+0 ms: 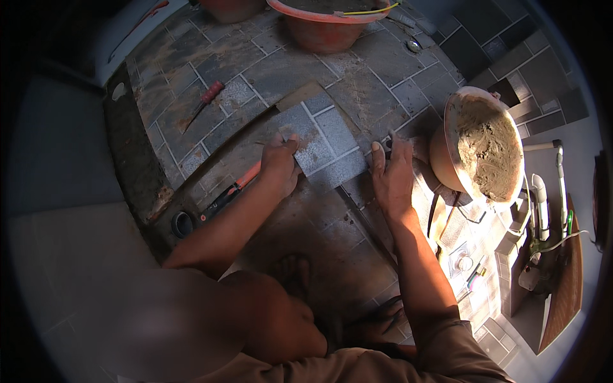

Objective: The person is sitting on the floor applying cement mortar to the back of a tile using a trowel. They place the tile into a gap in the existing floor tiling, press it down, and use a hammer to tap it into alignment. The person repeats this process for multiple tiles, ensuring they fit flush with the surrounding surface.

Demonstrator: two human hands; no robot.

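A grey speckled tile (331, 132) with white lines lies in front of me, over the patterned floor. My left hand (281, 165) is at its left edge, fingers curled and pinched together. A thin dark tip pokes out beside those fingers; what they hold is too small to name. Just off the tile's right corner rests my right hand (391, 173), thumb and fingers apart. A small shiny bit shows between them, but its kind is unclear. Right of that hand stands a tilted bowl (438, 156) of wet grey mortar (488, 153).
Beyond the tile lies a red-handled pointed tool (211, 93). An orange-and-black tool (227, 193) and a dark round cup (182, 223) are near my left forearm. A red basin (322, 35) stands at the back. Pipes (541, 204) and an open wooden-edged cabinet (562, 281) are at right.
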